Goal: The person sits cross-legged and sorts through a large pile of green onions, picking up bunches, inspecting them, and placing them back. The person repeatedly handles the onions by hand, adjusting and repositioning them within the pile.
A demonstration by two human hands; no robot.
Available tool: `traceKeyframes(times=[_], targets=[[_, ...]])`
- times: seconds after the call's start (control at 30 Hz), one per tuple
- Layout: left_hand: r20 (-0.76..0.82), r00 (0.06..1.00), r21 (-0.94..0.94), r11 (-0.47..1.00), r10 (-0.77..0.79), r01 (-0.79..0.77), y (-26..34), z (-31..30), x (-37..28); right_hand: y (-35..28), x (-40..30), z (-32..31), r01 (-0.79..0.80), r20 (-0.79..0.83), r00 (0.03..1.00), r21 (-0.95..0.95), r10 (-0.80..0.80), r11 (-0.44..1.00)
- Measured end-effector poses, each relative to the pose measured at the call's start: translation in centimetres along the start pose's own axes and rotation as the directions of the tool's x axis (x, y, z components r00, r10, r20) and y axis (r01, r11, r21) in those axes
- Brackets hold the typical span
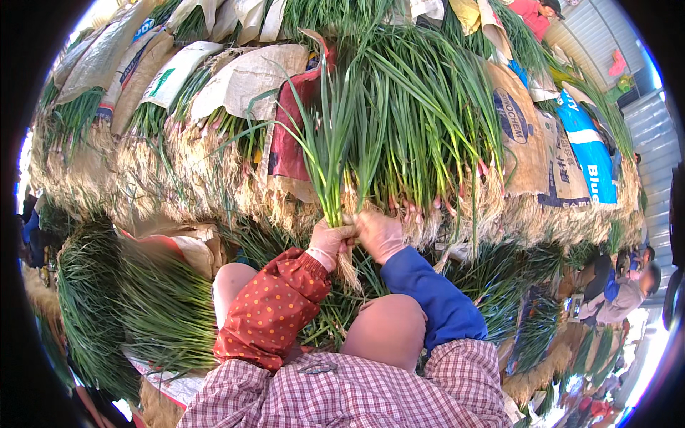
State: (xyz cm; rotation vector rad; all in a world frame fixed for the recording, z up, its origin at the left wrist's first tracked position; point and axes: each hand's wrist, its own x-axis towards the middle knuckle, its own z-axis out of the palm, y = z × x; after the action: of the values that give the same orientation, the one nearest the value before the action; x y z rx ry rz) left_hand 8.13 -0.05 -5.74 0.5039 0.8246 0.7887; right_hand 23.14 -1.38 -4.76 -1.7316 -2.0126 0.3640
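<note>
In front of my chest, my left hand [333, 239] is closed around the lower stems of a small bunch of young garlic plants [333, 176]. Their long flat green leaves fan upward, and pale roots [349, 272] hang below the fist. My right hand [378, 235] meets the left thumb at the stems with its fingers curled in. Whether it grips a stem is hidden by the fingers. Both hands look covered by thin pale gloves. Just beyond them stands a dense row of uncovered garlic plants [423, 134], with pinkish bulbs and stringy roots towards me.
Woven sacks [249, 80] cover more garlic on the left; a tan printed sack [518, 128] and a blue sack [583, 144] lie right. Loose garlic greens [166, 310] are heaped beside my left knee. Other people [615, 294] are farther right and at the top right.
</note>
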Motion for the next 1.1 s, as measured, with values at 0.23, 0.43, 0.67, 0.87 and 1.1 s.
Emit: traceKeyframes(times=[0.23, 0.43, 0.67, 0.87, 1.1], targets=[[0.054, 0.998, -0.116, 0.993, 0.025, -0.019, 1.9, 1.3, -1.3, 4.4, -2.5, -0.2, -0.389, 0.434, 0.763, -0.284, 0.479, 0.876], [0.149, 0.981, -0.116, 0.983, -0.123, 0.141, 0.7, -1.0, -0.2, 1.6, 1.5, -5.2, -0.484, 0.190, 0.845, -0.126, 0.500, 0.866], [0.165, 0.968, -0.018, 0.981, -0.188, 0.193, 2.2, 0.6, -0.9, 3.0, 3.6, -5.0, -0.348, 0.007, 0.937, -0.004, 0.348, 0.937], [0.303, 0.947, -0.076, 0.988, -0.103, 0.132, 2.5, 1.3, -1.6, 1.2, -6.7, -12.1, -0.310, -0.647, 0.660, 0.229, 0.382, 0.923], [0.371, 0.918, -0.023, 0.987, -0.141, 0.161, 2.0, 1.5, -1.5, 13.2, -28.2, -16.6, -0.760, 0.034, 0.459, -0.502, 0.888, 0.412]])
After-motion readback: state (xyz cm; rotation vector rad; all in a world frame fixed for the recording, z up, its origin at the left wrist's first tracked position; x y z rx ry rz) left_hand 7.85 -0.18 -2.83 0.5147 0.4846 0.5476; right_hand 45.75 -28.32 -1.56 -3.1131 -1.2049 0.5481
